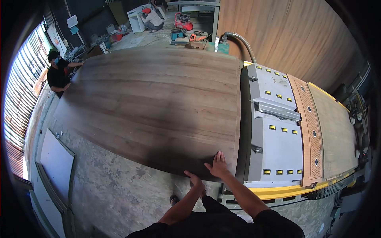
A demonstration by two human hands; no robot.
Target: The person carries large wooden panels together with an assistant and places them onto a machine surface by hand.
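A large brown wood-grain panel [158, 103] lies level in front of me, its right end beside the grey machine bed [281, 139]. At its near edge my left hand [194, 179] grips the board, thumb on top and the other fingers mostly hidden underneath. Close to the panel's near right corner, my right hand [218, 164] rests flat on the top face with fingers stretched out. Another person [59, 73] in dark clothes and a mask stands at the far left, both hands at the panel's left end.
Small yellow rollers [272, 127] dot the machine bed, with a perforated orange-brown strip [311, 127] beyond. A tall wood-grain sheet [274, 35] stands behind. Pale boards [55, 158] lean at the left. At the back, a person [152, 20] crouches near a red compressor [183, 22].
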